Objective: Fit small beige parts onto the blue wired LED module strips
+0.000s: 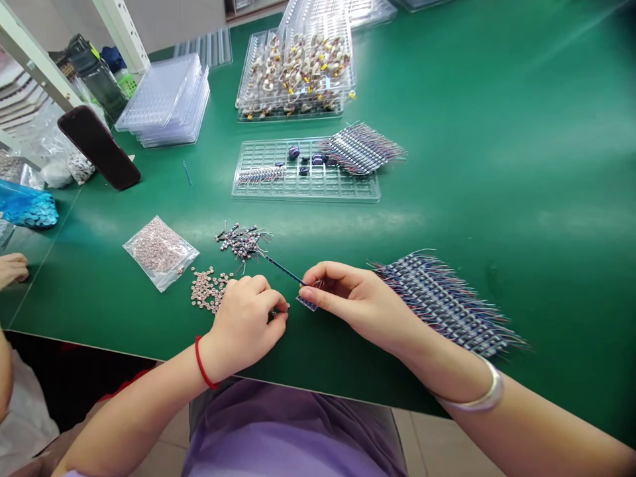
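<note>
My right hand [355,298] is closed, thumb and fingers pinching a thin dark-blue stick [284,269] that slants up left to a loose pile of small wired parts [242,241]. Under the same fingertips shows a small blue-and-white strip of parts [307,304], partly hidden by the hand. My left hand [248,318] is closed just to the left, its thumb and index finger together; something tiny at the tips is too small to name. It partly covers a scatter of small pinkish round pieces [205,289]. Right of my right hand lies a wide mat of wired parts [450,305].
A clear bag of pinkish pieces [161,252] lies at left, with a phone [99,147] beyond it. Behind are a clear tray [308,189], another wired mat [365,148], stacked clear trays [161,99] and a filled tray [298,76]. Another person's hand [13,267] rests far left.
</note>
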### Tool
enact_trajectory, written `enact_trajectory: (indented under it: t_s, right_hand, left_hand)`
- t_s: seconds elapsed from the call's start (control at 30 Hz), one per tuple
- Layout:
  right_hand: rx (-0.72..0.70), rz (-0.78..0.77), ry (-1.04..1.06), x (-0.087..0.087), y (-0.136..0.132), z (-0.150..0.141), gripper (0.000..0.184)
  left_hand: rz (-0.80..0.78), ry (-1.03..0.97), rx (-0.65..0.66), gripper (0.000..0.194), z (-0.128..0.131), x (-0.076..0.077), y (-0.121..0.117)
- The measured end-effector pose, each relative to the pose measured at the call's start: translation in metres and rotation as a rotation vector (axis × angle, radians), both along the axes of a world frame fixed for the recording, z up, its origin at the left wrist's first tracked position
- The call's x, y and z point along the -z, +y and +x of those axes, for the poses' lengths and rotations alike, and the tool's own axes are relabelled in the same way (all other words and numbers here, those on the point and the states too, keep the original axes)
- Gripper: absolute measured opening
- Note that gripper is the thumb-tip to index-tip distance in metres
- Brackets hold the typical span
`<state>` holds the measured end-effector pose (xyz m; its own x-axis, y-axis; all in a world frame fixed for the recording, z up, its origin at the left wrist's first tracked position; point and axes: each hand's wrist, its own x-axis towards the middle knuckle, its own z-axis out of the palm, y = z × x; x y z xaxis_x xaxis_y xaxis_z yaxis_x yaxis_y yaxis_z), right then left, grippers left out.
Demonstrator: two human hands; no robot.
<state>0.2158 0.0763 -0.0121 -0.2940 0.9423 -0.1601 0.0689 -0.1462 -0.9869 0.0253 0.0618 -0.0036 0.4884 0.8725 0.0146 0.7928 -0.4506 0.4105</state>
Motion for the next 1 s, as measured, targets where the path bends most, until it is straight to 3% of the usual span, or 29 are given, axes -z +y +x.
enact_trajectory:
  t_s: [0.17, 0.3, 0.5, 0.63, 0.7, 0.8, 0.9, 1.0]
  right_hand:
    - [-0.01, 0.044, -0.043, 0.007, -0.001, 0.002, 0.035]
    - [0.022, 0.177, -0.149, 0.016, -0.003, 0.003, 0.03]
    - [0.003, 0.447, -0.421, 0.021, -0.004, 0.0, 0.014]
    - [-0.01, 0.586, -0.48, 0.024, -0.002, -0.006, 0.012]
    - [-0.003, 0.627, -0.496, 0.026, -0.002, -0.008, 0.012]
    - [0.016, 0.658, -0.521, 0.027, -0.003, -0.01, 0.012]
    - [0.029, 0.654, -0.549, 0.027, -0.004, -0.009, 0.013]
    - [0.046, 0.616, -0.537, 0.027, -0.004, -0.008, 0.012]
  left_hand:
    - [-0.085, -0.053, -0.03, 0.008, -0.003, -0.002, 0.002]
    - [-0.055, -0.119, -0.064, 0.007, -0.009, -0.003, -0.006]
    - [0.217, -0.286, -0.195, 0.005, -0.042, 0.002, -0.046]
    - [0.473, -0.22, -0.371, 0.008, -0.081, 0.011, -0.066]
    - [0.526, -0.194, -0.421, 0.007, -0.092, 0.014, -0.07]
    - [0.485, -0.137, -0.313, 0.008, -0.082, 0.013, -0.069]
    - [0.418, -0.106, -0.123, 0.021, -0.049, 0.012, -0.06]
    - [0.425, -0.037, -0.043, 0.035, -0.019, 0.014, -0.046]
